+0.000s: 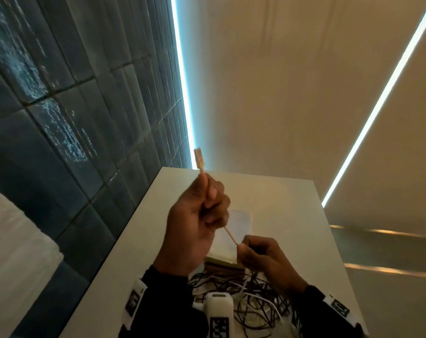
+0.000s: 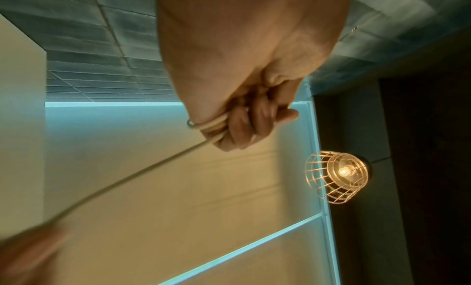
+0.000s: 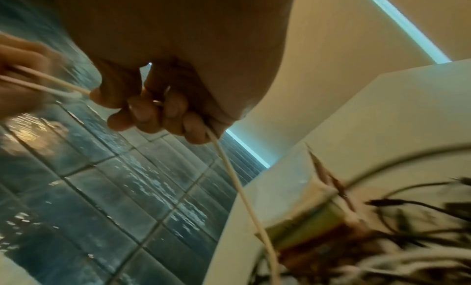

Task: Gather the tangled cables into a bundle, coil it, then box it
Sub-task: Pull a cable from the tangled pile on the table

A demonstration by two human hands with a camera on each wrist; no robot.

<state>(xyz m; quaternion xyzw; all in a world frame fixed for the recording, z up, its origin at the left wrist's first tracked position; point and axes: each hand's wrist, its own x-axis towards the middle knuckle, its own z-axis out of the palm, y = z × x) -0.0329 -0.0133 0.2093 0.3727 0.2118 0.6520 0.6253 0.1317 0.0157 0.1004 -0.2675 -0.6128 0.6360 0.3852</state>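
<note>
While the main tangle of cables (image 1: 251, 303) lies on the bench (image 1: 292, 203) below both wrists, one pale cable (image 1: 230, 236) is drawn out of it and held raised between the hands. The left hand (image 1: 197, 215) is closed in a fist around this cable, with the connector end (image 1: 198, 157) projecting above the thumb. The left wrist view shows several turns of the cable lying together under the curled fingers (image 2: 244, 124), which suggests that coiling of this strand has begun and that the fist serves as the anchor for the loops.

Below and to the right of the left hand, the right hand (image 1: 260, 252) pinches the same cable. A short straight run spans between the two hands; from the underside of the right hand the cable (image 3: 237, 178) drops toward the tangle. This grip appears intended to feed and tension the strand so that each new turn lies flat.

Just beyond the right hand, a box (image 1: 229, 240) rests on the bench, at the far edge of the tangle, apparently positioned to receive the finished coil. Most dark cables are not yet gathered, so the task is judged to be at an early stage.
</note>
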